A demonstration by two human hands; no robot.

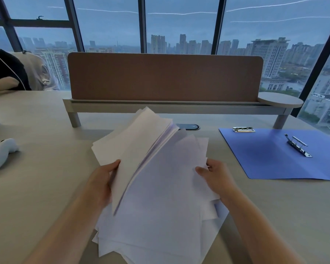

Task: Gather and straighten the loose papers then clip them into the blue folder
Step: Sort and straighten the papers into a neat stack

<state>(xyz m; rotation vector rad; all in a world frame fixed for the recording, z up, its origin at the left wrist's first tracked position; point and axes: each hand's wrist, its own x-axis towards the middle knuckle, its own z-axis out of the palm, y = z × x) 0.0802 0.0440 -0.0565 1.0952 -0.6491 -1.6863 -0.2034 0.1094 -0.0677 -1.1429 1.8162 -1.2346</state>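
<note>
Head cam: my left hand (101,182) & right hand (214,177) each grip papers (160,187), still uneven; folder (274,159) right, open, unclipped.

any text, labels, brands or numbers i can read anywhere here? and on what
No text can be read in this view.
papers: the sheets look blank; any print is too faint to tell.
blue folder: no label or lettering shows.
white handheld device: a small outlined mark on it, too small to read.
buildings outside the window: any signs are too far and blurred to read.
</note>
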